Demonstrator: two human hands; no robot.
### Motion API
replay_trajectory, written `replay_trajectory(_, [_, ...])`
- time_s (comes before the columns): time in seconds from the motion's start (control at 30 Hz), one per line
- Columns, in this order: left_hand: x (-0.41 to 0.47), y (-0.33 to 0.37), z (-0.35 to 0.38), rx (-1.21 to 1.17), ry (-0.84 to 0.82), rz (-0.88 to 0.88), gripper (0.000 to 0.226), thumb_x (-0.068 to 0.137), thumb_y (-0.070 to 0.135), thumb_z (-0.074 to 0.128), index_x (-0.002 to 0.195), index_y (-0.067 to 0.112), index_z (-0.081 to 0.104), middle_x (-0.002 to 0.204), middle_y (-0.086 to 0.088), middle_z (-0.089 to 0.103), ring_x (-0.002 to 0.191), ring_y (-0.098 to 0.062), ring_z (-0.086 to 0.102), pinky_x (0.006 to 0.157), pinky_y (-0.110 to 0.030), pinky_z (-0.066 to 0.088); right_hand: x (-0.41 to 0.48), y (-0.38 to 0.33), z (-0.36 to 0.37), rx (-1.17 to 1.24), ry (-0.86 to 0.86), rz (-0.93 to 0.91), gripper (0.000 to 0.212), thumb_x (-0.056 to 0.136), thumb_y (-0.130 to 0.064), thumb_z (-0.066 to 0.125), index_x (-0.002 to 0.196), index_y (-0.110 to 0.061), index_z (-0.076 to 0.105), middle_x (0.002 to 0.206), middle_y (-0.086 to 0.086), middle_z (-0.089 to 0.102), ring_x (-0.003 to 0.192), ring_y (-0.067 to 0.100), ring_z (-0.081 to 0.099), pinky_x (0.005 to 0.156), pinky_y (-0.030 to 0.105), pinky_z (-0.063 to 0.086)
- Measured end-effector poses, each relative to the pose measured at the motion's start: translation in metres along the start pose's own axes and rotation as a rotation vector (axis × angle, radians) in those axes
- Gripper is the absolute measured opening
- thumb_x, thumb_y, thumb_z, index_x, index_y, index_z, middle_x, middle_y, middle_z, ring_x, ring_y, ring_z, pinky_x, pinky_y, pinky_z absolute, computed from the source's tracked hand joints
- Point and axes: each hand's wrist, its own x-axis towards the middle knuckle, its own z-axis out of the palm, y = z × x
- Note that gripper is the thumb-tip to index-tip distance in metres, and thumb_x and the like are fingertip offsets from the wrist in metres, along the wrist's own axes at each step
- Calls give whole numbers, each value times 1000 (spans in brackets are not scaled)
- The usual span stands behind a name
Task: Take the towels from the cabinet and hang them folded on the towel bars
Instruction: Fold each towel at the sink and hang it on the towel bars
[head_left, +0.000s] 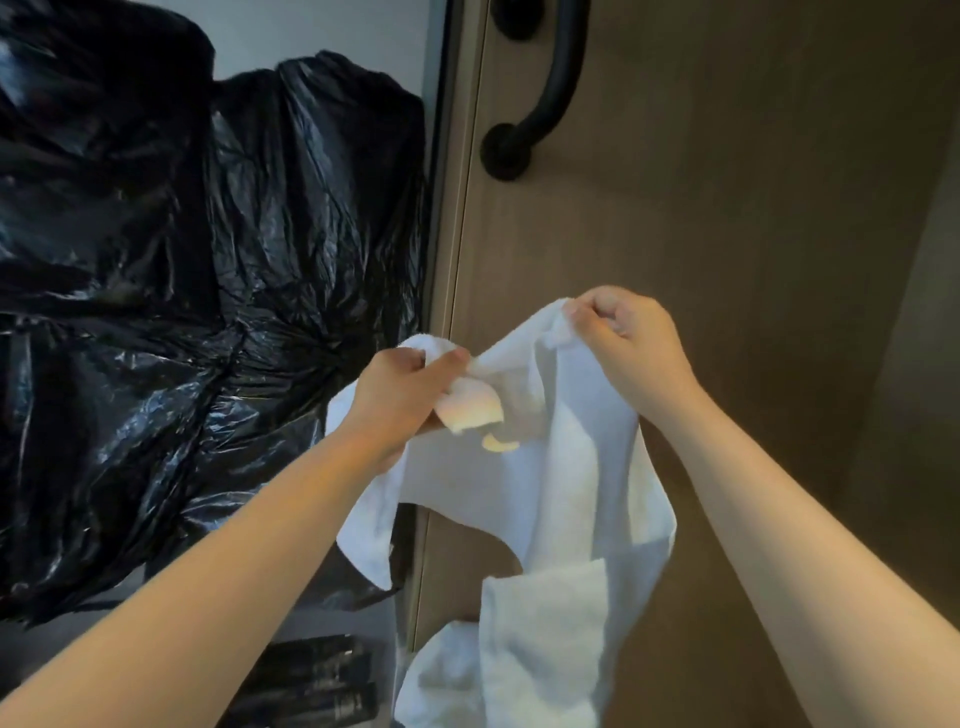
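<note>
Together, left hand (410, 397) and right hand (631, 348) pinch one white towel (571, 493), grips closed; two black bags (291, 218) beside.

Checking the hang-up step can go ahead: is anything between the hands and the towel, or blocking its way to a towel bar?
Nothing between them: the left hand and right hand both grip the white towel. No towel bar is in view, so that path cannot be judged; a wooden door stands behind the towel.
</note>
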Motion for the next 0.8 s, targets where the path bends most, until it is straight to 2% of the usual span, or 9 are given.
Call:
replay_trajectory(0.1, [-9,-33,-6,93,-64,-150,29,89,30,69,93,2,68,88,-9,71,64,-9,71,50,-18,52,-27,36,18,-66,-140,108,31,97,-28,54,75,-9,65,62,-6,52,56,2,47,50,15,31])
replay_trajectory(0.27, [-46,-125,-9,148,-118,-411,29,88,24,71,94,-4,68,87,-12,72,70,-16,70,53,-23,54,-120,106,64,-251,-499,396,27,95,-31,59,73,-17,66,64,-5,57,62,14,54,58,32,39])
replay_trajectory(0.4, [-76,-175,-9,163,-164,-548,25,89,21,70,73,4,63,62,0,69,54,-7,66,47,-18,49,-191,127,89,-205,-606,560,19,96,-31,61,106,-16,66,97,-4,64,92,18,61,76,31,47])
replay_trajectory(0.47, [-84,-186,-6,156,-172,-587,20,89,22,70,78,6,65,75,-6,72,64,-11,68,50,-19,50,-212,126,94,-237,-571,515,31,96,-32,60,124,-17,60,115,-3,58,106,18,58,89,30,47])
replay_trajectory(0.53, [-89,-191,-4,194,-137,-567,14,88,22,71,89,10,62,91,-11,69,73,-15,66,47,-16,49,-228,119,95,-189,-514,451,33,97,-33,58,128,-20,59,122,-3,57,110,14,57,94,29,46])
replay_trajectory(0.6, [-94,-193,-6,279,-108,-503,29,86,23,72,106,18,51,102,-8,63,82,-17,65,48,-16,50,-243,112,94,-101,-505,425,29,97,-33,58,124,-23,61,121,-7,58,110,8,56,93,25,46])
replay_trajectory(0.67, [-99,-194,-11,318,-142,-399,34,87,25,71,113,24,49,108,-5,62,91,-19,66,63,-22,58,-256,108,93,-45,-507,442,24,97,-32,58,120,-26,63,118,-12,58,108,1,55,89,15,45])
replay_trajectory(0.73, [-106,-194,-17,366,-239,-297,21,89,30,68,108,27,60,110,3,63,97,-14,66,80,-29,59,-266,105,92,-4,-498,471,21,97,-30,59,116,-26,65,116,-15,58,105,-6,53,82,5,42])
replay_trajectory(0.8, [-114,-193,-23,445,-378,-245,25,84,39,71,106,33,64,112,13,63,96,-5,66,85,-24,56,-274,103,90,28,-485,498,19,97,-29,59,115,-27,65,115,-17,59,106,-5,54,82,5,42])
